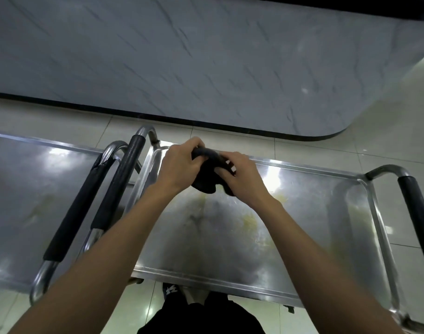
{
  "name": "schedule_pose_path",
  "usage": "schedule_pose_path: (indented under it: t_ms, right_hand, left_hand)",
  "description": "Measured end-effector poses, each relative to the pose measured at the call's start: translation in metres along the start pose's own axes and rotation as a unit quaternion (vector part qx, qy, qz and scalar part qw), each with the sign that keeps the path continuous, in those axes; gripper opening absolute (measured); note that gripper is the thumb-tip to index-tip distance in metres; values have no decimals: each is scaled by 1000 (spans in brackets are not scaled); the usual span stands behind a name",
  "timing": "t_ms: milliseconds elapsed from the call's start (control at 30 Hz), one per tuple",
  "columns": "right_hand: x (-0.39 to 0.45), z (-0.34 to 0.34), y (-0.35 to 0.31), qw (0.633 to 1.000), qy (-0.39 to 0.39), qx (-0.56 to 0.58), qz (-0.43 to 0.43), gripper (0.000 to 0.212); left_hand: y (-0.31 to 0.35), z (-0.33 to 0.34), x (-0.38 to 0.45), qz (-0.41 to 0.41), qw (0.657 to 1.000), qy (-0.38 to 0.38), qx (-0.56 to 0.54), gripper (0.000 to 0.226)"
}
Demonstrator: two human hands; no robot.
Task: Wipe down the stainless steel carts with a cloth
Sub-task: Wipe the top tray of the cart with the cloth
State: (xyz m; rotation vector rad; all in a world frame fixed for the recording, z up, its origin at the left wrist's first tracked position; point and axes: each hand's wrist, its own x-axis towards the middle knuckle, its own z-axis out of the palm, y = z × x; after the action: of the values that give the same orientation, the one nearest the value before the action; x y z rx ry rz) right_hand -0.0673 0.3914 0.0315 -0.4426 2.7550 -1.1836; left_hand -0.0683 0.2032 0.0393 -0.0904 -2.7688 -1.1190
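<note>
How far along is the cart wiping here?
Nothing looks finished: the right cart's top shows yellowish smears, and the left cart looks streaky. In hand: both hands, left and right, grip the dark cloth above the tray. Wiping both remains.

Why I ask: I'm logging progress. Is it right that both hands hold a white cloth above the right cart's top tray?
Not quite: the cloth is dark, not white. The head view shows the left hand and right hand both gripping it above the right cart's top tray.
</note>
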Motion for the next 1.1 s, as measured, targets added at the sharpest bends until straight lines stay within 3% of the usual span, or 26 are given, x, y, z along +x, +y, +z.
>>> schedule_pose_path:
  t_ms: [67,167,267,400,533,633,733,833,967,1033,1100]
  right_hand:
    - [2,7,2,1000,-8,-12,22,26]
    - [6,16,3,998,32,9,57,12]
    - [9,24,-3,995,66,29,63,12]
    - [16,30,-13,976,116,136,127,11]
    - [16,33,-18,942,160,237,173,11]
    - [10,31,-17,923,131,316,176,20]
    - [0,30,-12,902,53,407,131,49]
    - [-11,39,0,930,38,357,82,59]
    - [-24,48,19,977,60,201,31,61]
    - [-27,49,29,987,38,154,18,61]
    - [-28,52,34,984,1,174,22,60]
  left_hand:
    - [-3,-4,0,-6,1000,6,3,8]
    - [-9,-6,-1,-29,999,28,14,8]
    - [-11,-5,-3,-45,998,49,13,5]
    - [-9,0,-8,-66,997,34,23,17]
    - [0,13,-20,-100,993,-8,-64,23]
    - [4,16,-20,-151,971,-16,-184,22]
    - [5,14,-15,-180,950,-14,-254,16]
    - [5,17,-15,-178,951,5,-251,33]
    - [1,27,-17,-198,936,30,-290,42]
    - [-2,32,-20,-215,922,35,-320,40]
    - [-2,38,-21,-224,913,42,-339,39]
